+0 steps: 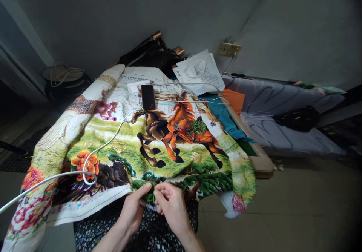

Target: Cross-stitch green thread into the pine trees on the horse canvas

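Note:
A large cross-stitch cloth point(118, 146) showing running horses, green grass and flowers lies spread over a low table and my lap. My left hand point(132, 208) pinches the cloth's near edge at a dark green stitched patch. My right hand point(169, 203) is closed on the same edge right beside it, fingertips almost touching the left thumb. Whether a needle sits between the fingers is too small to tell. Small scissors point(181, 128) and a tangle of green thread point(199, 126) rest on the orange horse.
A black phone point(148, 96) lies at the cloth's far end beside a white charger, and a white cable point(85, 165) loops across to the left. A white bag point(199, 72), a dark bag, orange and teal cloth, and grey bedding point(283, 105) lie beyond and right. Tiled floor lies at right.

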Tool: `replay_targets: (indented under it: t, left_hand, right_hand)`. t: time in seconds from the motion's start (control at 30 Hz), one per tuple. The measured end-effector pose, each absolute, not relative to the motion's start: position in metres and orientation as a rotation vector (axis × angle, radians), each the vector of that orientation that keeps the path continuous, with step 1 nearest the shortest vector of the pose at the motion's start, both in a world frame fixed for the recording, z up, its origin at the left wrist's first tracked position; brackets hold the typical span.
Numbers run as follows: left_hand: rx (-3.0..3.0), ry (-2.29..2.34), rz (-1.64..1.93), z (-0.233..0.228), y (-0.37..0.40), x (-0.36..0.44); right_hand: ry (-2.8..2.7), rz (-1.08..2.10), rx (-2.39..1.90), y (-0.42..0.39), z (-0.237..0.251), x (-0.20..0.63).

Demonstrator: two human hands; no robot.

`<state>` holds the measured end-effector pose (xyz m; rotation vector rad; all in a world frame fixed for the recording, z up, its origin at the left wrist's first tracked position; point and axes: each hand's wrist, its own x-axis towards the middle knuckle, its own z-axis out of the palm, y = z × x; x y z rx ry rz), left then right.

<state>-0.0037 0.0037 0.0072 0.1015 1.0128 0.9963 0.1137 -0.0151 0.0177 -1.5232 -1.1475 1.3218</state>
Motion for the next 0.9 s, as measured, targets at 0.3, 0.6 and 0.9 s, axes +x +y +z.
replay_targets:
  t: [0.3,0.6,0.9]
  left_hand:
    - [0.07,1.087,1.037,0.012,0.007,-0.001]
    - [0.084,1.087,1.032,0.009,0.007,-0.002]
    - [0.084,0.995,1.007,0.011,0.004,-0.003]
  right_hand:
    - [-1.167,1.24,-1.507,-0.023,0.008,0.109]
    - [-1.154,1.174,-1.541,-0.023,0.003,0.106]
    - [-1.2,1.045,-1.567,-0.015,0.004,0.106]
